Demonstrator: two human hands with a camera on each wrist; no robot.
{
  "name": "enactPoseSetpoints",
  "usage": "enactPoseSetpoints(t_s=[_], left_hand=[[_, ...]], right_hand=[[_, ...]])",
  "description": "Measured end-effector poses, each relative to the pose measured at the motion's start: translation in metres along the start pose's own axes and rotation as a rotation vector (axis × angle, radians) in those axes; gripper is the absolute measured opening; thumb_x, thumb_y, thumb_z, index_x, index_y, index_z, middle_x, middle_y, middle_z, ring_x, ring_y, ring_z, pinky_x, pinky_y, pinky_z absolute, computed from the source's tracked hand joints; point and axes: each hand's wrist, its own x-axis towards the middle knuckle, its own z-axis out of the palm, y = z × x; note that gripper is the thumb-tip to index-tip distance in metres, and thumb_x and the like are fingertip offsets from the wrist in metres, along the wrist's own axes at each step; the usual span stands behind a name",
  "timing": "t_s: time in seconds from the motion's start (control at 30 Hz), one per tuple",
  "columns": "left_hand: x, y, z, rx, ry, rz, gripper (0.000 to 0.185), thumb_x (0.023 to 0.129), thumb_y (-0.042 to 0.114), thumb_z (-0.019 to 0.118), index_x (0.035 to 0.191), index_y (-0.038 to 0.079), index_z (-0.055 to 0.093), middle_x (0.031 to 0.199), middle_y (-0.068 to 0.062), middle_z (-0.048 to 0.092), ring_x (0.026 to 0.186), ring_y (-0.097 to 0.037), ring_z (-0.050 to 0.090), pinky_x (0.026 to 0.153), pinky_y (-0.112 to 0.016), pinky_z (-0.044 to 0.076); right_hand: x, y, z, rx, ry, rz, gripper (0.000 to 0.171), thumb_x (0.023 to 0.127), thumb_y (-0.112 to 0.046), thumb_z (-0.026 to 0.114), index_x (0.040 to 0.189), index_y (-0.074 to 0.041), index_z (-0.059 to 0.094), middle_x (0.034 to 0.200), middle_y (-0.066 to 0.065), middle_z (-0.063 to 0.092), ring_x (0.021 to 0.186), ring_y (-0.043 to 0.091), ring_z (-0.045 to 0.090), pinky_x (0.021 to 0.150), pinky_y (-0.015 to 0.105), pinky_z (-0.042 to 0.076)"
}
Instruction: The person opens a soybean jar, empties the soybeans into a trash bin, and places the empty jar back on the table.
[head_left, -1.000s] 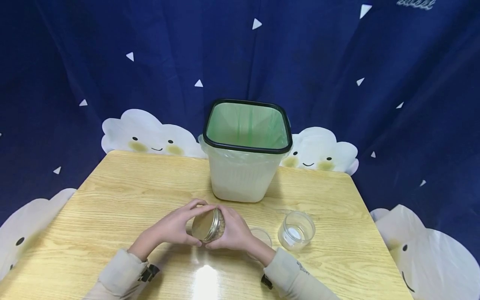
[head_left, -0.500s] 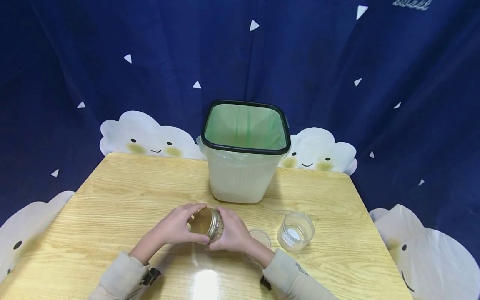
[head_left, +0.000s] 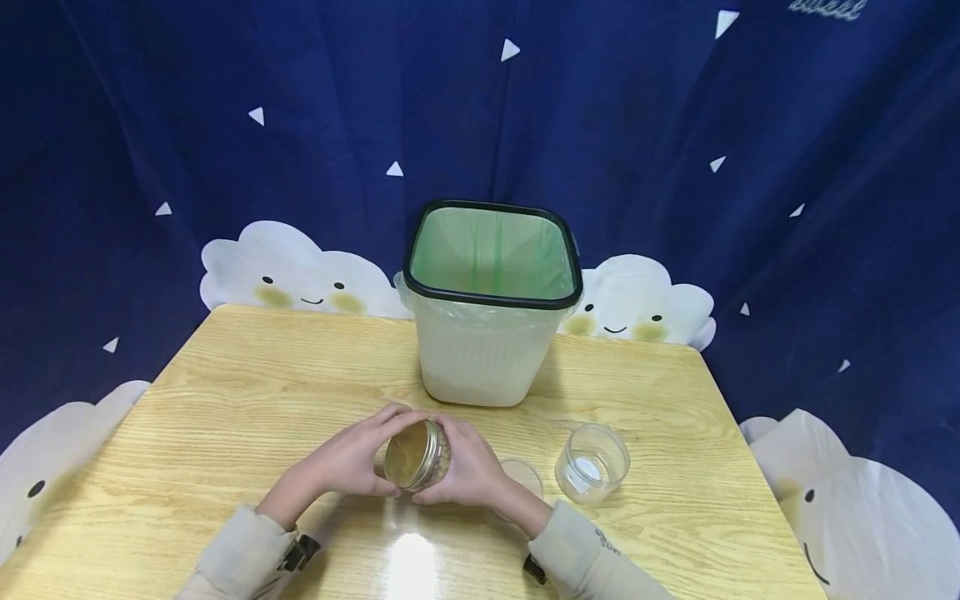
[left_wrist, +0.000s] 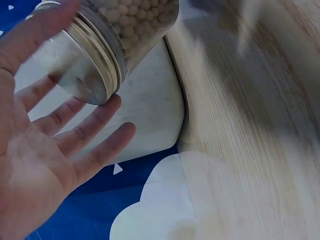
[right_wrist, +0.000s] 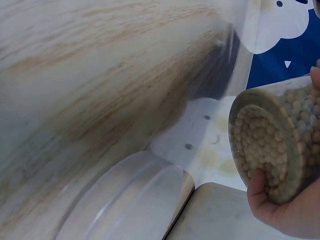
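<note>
A clear jar [head_left: 444,458] full of small round beige beans lies tilted between my two hands, its gold lid [head_left: 406,457] facing left. My left hand [head_left: 351,458] holds the lid, with the thumb on one side and the fingers at the opposite edge. In the left wrist view those fingers [left_wrist: 85,131] are spread along the lid's rim. My right hand [head_left: 472,468] grips the body of the jar near its base. The right wrist view shows the jar's bottom [right_wrist: 261,142] with one fingertip curled onto it.
Behind the hands stands a white bin [head_left: 480,358] with a black rim and a green-tinted liner. To the right is an uncovered clear container [head_left: 592,463]. A flat clear disc [head_left: 527,475] lies partly under the right wrist. A blue curtain [head_left: 337,100] hangs behind the wooden table [head_left: 285,367].
The left thumb and fingers shift around the lid: the thumb reaches further along its lower edge half a second ago, then draws back. The right hand keeps its grip on the jar.
</note>
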Motion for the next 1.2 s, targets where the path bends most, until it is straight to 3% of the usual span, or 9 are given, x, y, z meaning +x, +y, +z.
enactPoseSetpoints(t_s=[0.3,0.5,0.63,0.83,1.0,1.2], left_hand=[[-0.0006,0.0011,0.0031,0.023,0.071,-0.052,0.091,0.053,0.034,0.084,0.131,0.006,0.044,0.110,-0.005,0.054,0.085,-0.015,0.057,0.072,-0.032,0.050],[-0.0002,0.0025,0.0052,0.014,0.099,-0.111,0.088,0.057,0.048,0.080,0.124,0.000,0.050,0.104,-0.007,0.059,0.080,-0.014,0.057,0.066,-0.025,0.048],[-0.0011,0.0028,0.0037,0.010,0.091,-0.094,0.095,0.056,0.051,0.080,0.129,0.001,0.046,0.113,-0.011,0.058,0.088,-0.019,0.058,0.073,-0.032,0.050],[-0.0031,0.0033,-0.0001,0.003,0.028,0.016,0.104,0.051,0.027,0.087,0.139,0.014,0.035,0.136,-0.007,0.038,0.117,-0.030,0.045,0.089,-0.048,0.042],[-0.0013,0.0027,0.0005,-0.003,0.019,0.083,0.100,0.051,0.014,0.085,0.139,0.020,0.037,0.135,-0.001,0.039,0.115,-0.024,0.046,0.088,-0.042,0.044],[-0.0004,0.0031,0.0025,0.038,0.085,0.019,0.093,0.049,0.030,0.086,0.132,0.016,0.045,0.118,-0.002,0.051,0.098,-0.021,0.056,0.079,-0.039,0.049]], right_hand=[[-0.0004,0.0002,0.0014,-0.007,0.018,-0.024,0.093,0.048,-0.044,0.085,0.124,-0.009,0.044,0.111,0.002,0.055,0.099,0.017,0.053,0.082,0.033,0.047],[-0.0016,-0.0005,0.0022,-0.023,0.019,-0.017,0.095,0.049,-0.046,0.083,0.126,-0.007,0.043,0.113,0.004,0.054,0.100,0.018,0.052,0.084,0.035,0.046],[-0.0023,-0.0004,0.0014,-0.013,0.017,-0.015,0.096,0.049,-0.044,0.084,0.127,-0.006,0.043,0.114,0.005,0.054,0.102,0.019,0.053,0.085,0.036,0.046],[-0.0031,0.0003,0.0003,0.009,0.016,-0.027,0.098,0.048,-0.042,0.085,0.129,-0.008,0.041,0.118,0.005,0.053,0.105,0.020,0.052,0.086,0.038,0.045],[-0.0031,-0.0004,-0.0006,0.021,0.008,-0.008,0.101,0.047,-0.041,0.086,0.132,-0.013,0.039,0.123,0.004,0.052,0.108,0.020,0.051,0.087,0.040,0.045],[-0.0040,-0.0012,-0.0010,-0.003,0.006,-0.006,0.101,0.048,-0.043,0.085,0.132,-0.011,0.039,0.123,0.006,0.051,0.110,0.022,0.050,0.088,0.042,0.044]])
